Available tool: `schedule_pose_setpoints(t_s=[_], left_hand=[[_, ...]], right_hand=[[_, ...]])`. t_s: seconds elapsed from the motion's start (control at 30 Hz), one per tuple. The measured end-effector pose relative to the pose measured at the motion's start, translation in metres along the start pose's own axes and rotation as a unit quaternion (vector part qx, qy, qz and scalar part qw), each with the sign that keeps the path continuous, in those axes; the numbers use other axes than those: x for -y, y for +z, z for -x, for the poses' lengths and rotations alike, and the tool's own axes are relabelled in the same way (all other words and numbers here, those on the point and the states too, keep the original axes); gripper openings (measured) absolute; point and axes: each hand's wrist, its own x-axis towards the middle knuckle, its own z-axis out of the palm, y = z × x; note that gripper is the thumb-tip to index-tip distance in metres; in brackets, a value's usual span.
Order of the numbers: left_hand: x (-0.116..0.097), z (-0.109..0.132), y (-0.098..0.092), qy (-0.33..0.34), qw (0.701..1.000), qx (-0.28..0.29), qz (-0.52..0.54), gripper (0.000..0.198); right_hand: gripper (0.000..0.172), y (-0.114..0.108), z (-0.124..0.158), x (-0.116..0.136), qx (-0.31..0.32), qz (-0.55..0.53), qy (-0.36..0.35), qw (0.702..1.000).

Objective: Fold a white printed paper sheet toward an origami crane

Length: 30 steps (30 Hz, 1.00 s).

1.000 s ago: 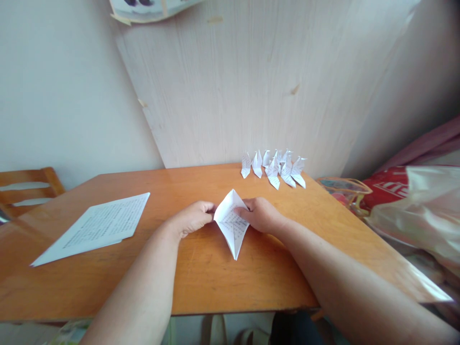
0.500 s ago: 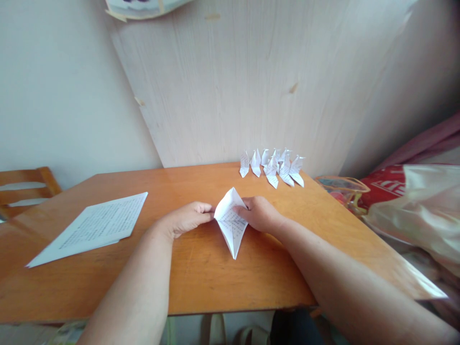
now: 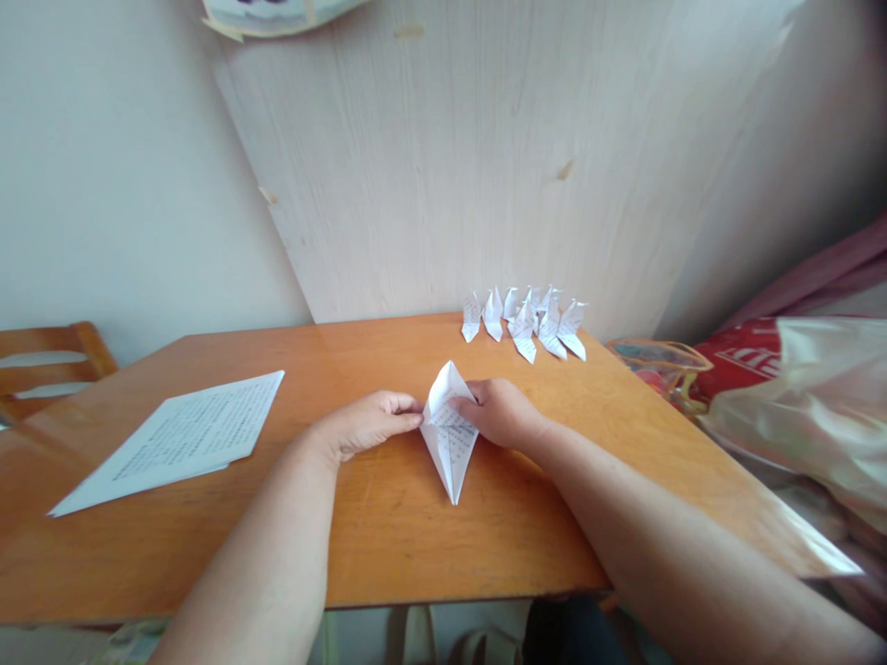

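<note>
A folded sheet of printed paper (image 3: 449, 439), kite-shaped with its narrow point toward me, is between my hands above the middle of the table. My left hand (image 3: 380, 420) pinches its left edge between thumb and fingers. On the right side, my right hand (image 3: 504, 413) grips it, with the thumb lying on the printed face and the other fingers hidden behind. The upper flap stands raised, and creases run down to the lower tip.
Several folded paper cranes (image 3: 527, 323) stand at the table's back right. A stack of printed sheets (image 3: 187, 434) lies on the wooden table (image 3: 388, 554) at left. Bags (image 3: 796, 397) sit beyond the right edge, a wooden chair (image 3: 52, 356) at far left.
My left hand has moved slightly right, pushing the paper's left edge inward. The folded paper looks narrower. My right hand has stayed in place.
</note>
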Motion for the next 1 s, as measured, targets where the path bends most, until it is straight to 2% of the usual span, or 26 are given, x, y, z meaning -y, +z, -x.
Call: schedule_pose_setpoints(t_s=[0.13,0.3,0.47,0.7,1.0], left_hand=[[0.003,-0.004,0.002,-0.001,1.0,-0.014,-0.007,0.027],[0.008,-0.011,0.008,-0.017,0.996,-0.079,-0.043,0.024],[0.014,-0.018,0.012,-0.001,0.987,-0.124,-0.107,0.026],[0.021,-0.022,0.011,0.009,0.98,-0.131,-0.151,0.024],[0.028,-0.027,0.016,0.02,0.977,-0.136,-0.165,0.019]], right_hand=[[0.026,0.001,0.0,0.0,-0.005,0.003,-0.002,1.0],[0.025,0.001,0.0,0.0,-0.005,-0.004,-0.008,1.0],[0.024,0.0,0.001,0.001,0.001,-0.004,-0.012,1.0],[0.024,-0.002,0.003,0.003,0.006,0.019,-0.014,1.0],[0.014,-0.004,0.007,0.01,0.023,0.013,-0.004,1.0]])
